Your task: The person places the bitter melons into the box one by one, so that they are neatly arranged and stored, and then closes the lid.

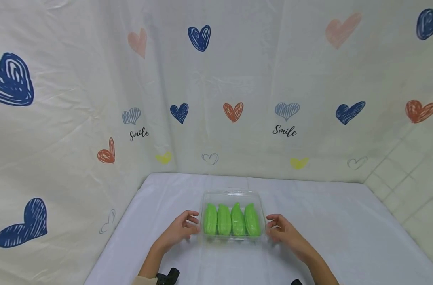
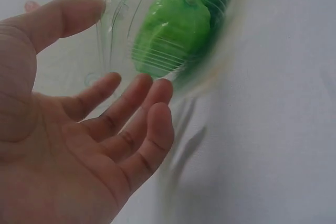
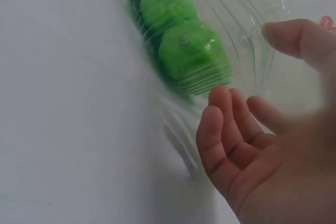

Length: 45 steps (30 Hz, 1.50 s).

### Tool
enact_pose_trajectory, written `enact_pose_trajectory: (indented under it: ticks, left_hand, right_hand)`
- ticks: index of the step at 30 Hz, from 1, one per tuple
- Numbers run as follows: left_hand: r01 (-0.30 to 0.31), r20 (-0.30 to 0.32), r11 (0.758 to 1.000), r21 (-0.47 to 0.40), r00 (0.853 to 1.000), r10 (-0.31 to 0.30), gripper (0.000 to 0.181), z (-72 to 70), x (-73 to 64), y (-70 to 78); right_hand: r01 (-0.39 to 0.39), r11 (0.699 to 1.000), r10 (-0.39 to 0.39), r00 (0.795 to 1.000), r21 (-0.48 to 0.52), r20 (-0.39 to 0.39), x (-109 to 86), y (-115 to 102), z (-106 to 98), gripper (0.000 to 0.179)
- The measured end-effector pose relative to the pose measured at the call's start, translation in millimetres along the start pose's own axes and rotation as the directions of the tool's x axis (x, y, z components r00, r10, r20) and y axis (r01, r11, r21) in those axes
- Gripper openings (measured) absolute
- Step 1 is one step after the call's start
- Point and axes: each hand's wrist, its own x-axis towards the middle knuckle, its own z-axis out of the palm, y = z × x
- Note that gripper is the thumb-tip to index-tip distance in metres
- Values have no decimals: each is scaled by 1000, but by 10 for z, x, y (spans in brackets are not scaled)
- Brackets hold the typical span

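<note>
A clear plastic box [image 1: 216,197] stands on the white-covered table, with several long green gourd-like vegetables [image 1: 224,220] lying side by side in it. My left hand [image 1: 179,227] is at the box's left side, fingers loosely bent and thumb apart. On the opposite side, my right hand [image 1: 285,234] mirrors it, palm toward the box. In the left wrist view the fingertips [image 2: 160,90] come right up to the ribbed plastic wall. The right wrist view likewise shows fingertips [image 3: 219,95] close by the wall, with the thumb near the rim. Neither hand grips anything.
White cloth [image 1: 344,237] covers the table on both sides of the box. Behind it hangs a pale curtain [image 1: 252,79] printed with hearts and "Smile". A black strapped device [image 1: 168,276] sits on the left wrist.
</note>
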Motion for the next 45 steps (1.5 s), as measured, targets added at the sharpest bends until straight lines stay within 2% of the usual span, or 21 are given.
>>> enact_pose_trajectory:
  ticks: [4,8,14,20,27,38,45]
  left_hand:
    - [15,77,999,29,997,-17,46,19,-37,7]
    - [19,113,998,67,993,-27,30,31,-61,2]
    - [24,129,995,95,991,-36,39,49,-100,22]
    - [23,125,997,74,992,-32,39,62,-107,36]
    - [15,90,998,62,996,-20,39,81,-86,10]
    - [32,60,999,41,998,-34,36,115,-85,30]
    - [48,31,998,36,998,-49,33,126,-89,68]
  right_hand:
    - [-31,1000,31,997,-4,75,-24,12,-6,49]
    - [-21,999,24,988,-27,155,-57,-5,-8,36]
    - [4,999,5,973,-39,231,-79,-15,3,45]
    - [5,999,3,974,-32,225,-82,-3,27,44]
    - [-25,998,35,975,-50,219,-69,10,58,45]
    - [-14,1000,19,972,-19,234,-60,19,49,44]
    - [19,1000,-22,969,16,245,-72,10,51,44]
